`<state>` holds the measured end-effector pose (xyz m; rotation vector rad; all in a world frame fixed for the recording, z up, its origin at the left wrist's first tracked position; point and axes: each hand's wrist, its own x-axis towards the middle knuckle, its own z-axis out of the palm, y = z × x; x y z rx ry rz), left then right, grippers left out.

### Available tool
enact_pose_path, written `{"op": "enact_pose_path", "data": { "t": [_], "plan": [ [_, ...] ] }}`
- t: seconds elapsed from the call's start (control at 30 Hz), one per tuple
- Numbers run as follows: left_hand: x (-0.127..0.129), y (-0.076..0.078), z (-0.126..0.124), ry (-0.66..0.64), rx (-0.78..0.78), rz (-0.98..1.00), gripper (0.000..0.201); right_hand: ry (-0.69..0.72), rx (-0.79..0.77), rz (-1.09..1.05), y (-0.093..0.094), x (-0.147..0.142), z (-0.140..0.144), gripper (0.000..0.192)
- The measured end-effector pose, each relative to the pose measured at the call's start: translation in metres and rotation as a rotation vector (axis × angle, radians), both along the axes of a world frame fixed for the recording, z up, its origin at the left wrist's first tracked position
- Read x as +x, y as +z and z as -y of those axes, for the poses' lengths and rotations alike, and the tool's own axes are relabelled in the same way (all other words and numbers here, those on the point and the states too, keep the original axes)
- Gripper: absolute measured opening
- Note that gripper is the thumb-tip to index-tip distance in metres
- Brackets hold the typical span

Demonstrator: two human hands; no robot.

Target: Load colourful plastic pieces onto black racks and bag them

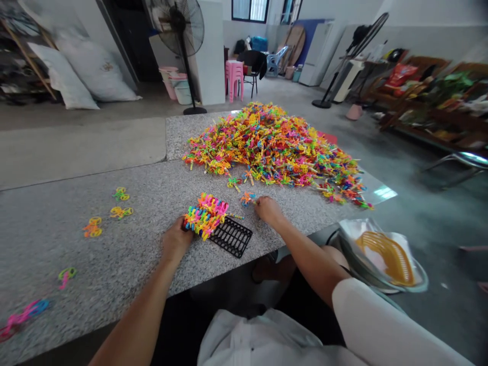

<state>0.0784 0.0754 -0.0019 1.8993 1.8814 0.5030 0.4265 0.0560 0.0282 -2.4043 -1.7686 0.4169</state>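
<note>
Seen from the head camera: left hand [176, 240] curled against the near left end of a black grid tray [232, 236], fingers closed on its loaded corner, steadying it on the speckled table [145, 193]. About half of the tray packed with a tight block of bright plastic pieces [206, 214]; the right half bare, its holes showing. Right hand [268, 208] reaching past the tray's far edge, fingertips pinched down on 1 loose orange-and-blue piece [247, 198]; whether already lifted, cannot tell. Behind, a big heap of the same pieces [274, 147], well apart from the tray.

To do well, probably: pick only 1 piece per pinch, turn it stem-down before carrying, seat it in the empty hole just beside the filled block, keep the left hand pressing so the tray cannot skid.

Left of the tray, a few stray pieces [121, 203]. Beside the right knee, a lined basin with an orange basket [385, 254].
</note>
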Motion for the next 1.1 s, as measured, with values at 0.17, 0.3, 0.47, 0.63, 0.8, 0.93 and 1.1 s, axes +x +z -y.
{"op": "enact_pose_path", "data": {
  "t": [0.17,0.3,0.47,0.63,0.8,0.93,1.1],
  "plan": [
    [0.003,0.0,0.002,0.028,0.004,-0.001,0.04,-0.12,0.039,-0.472,0.0,-0.026,0.018,0.015],
    [0.004,-0.002,0.001,0.036,0.009,0.014,0.041,-0.07,-0.011,-0.866,-0.004,-0.073,0.05,0.008],
    [0.003,-0.007,0.001,-0.029,-0.003,0.053,0.042,-0.075,-0.078,-0.936,-0.007,-0.121,0.067,0.01],
    [0.005,-0.006,0.003,-0.021,-0.01,0.088,0.044,0.046,0.032,-0.557,-0.014,-0.135,0.068,0.01],
    [0.007,-0.001,0.006,-0.035,-0.012,0.121,0.045,0.092,0.039,-0.321,-0.014,-0.141,0.071,0.018],
    [0.008,0.0,0.007,-0.03,-0.014,0.103,0.044,0.101,0.01,-0.211,-0.014,-0.145,0.075,0.023],
    [0.006,-0.005,0.007,-0.046,0.012,0.124,0.045,0.091,0.003,-0.14,-0.018,-0.15,0.08,0.028]
  ]
}}
